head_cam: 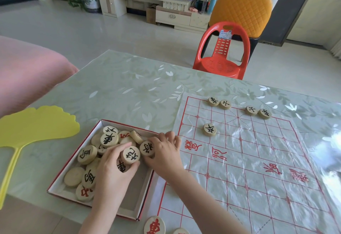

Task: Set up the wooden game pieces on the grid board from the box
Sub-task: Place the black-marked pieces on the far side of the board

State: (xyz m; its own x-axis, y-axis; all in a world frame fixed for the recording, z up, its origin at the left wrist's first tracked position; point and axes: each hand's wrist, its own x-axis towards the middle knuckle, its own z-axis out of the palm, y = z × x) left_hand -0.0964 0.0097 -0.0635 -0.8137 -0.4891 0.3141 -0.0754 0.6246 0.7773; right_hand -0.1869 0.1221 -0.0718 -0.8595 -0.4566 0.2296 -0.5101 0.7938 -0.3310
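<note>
1. The box lies at lower left of the frame, against the left edge of the board, and holds a loose heap of wooden pieces.
2. The left hand is in the box, fingers curled around a black-marked disc, with another disc under the palm.
3. The right hand rests over the box's right rim, thumb and fingers closed on a second black disc.
4. Five black pieces already stand on the board's upper part: four along the top line, one lower left of them.
5. A red piece lies at the bottom edge.
6. A yellow fan lies at left.
</note>
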